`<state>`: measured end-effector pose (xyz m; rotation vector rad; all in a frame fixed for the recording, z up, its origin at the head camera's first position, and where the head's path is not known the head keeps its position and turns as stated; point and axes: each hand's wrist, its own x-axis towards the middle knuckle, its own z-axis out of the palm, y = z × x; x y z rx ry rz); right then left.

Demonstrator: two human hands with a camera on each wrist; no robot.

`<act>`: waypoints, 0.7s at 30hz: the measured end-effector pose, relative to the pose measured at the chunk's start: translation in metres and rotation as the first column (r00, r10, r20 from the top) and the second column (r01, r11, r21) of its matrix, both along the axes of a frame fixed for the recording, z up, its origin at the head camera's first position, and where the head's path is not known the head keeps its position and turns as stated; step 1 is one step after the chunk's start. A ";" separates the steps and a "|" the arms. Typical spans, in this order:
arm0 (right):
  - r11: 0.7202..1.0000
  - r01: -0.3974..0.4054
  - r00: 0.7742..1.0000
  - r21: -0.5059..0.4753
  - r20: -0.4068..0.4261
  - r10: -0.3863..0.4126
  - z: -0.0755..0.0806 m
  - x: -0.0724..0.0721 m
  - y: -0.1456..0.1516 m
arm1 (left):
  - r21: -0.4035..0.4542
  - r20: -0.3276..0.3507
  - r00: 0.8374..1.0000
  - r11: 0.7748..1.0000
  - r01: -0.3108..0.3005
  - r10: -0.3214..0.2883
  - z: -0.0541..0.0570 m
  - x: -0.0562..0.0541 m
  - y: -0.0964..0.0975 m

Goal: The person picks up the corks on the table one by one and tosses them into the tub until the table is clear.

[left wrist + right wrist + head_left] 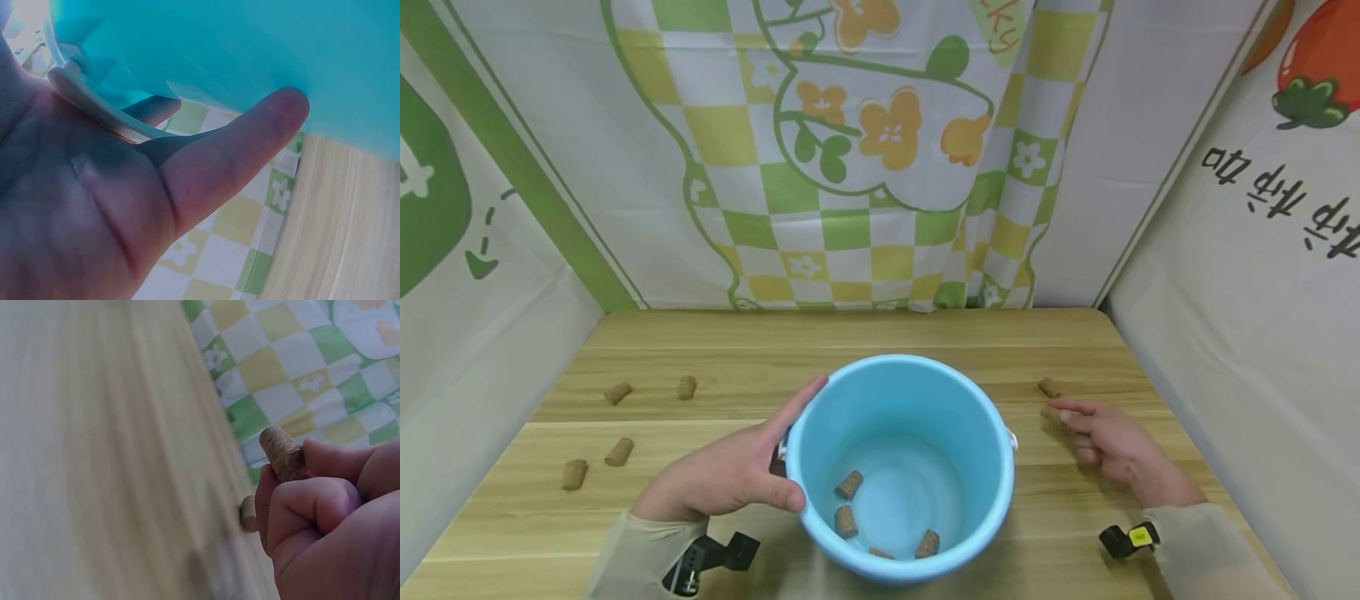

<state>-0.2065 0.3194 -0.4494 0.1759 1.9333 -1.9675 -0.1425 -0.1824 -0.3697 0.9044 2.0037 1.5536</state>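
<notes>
Reference clock: face centred on the mouth of the bucket [901,362], 12 o'clock toward the curtain [850,225]
Bucket: light blue, upright on the wooden table [760,333], mouth up
Left hand [741,471]: at 9 o'clock, steadying the bucket; thumb and forefinger spread apart, thumb pressed to the outer wall (the other fingers are largely hidden)
Handle [100,106]: pale, hanging outside the wall, just beside the left palm
Right hand [1105,442]: at 3 o'clock, well apart from the bucket; thumb and fingers clamped together on a cork
Held cork [282,453]: between 2 and 3 o'clock, at the fingertips; contact with the table cannot be told
Neighbouring cork [1048,387]: on the table at 2 o'clock, just beyond the held cork
Corks inside bucket [846,522]: four in view, in the arc from 5 to 9 o'clock; one partly covered by the near rim
Outlying corks [619,452]: four on the table, apart from one another, between 9 and 10 o'clock
Curtain: green and yellow checks with orange flowers, behind the table
</notes>
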 end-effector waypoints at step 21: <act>0.951 -0.175 0.973 -0.254 -0.195 0.127 0.061 0.011 -0.018 | -0.013 -0.013 1.000 1.000 -0.005 0.005 0.001 0.000 -0.001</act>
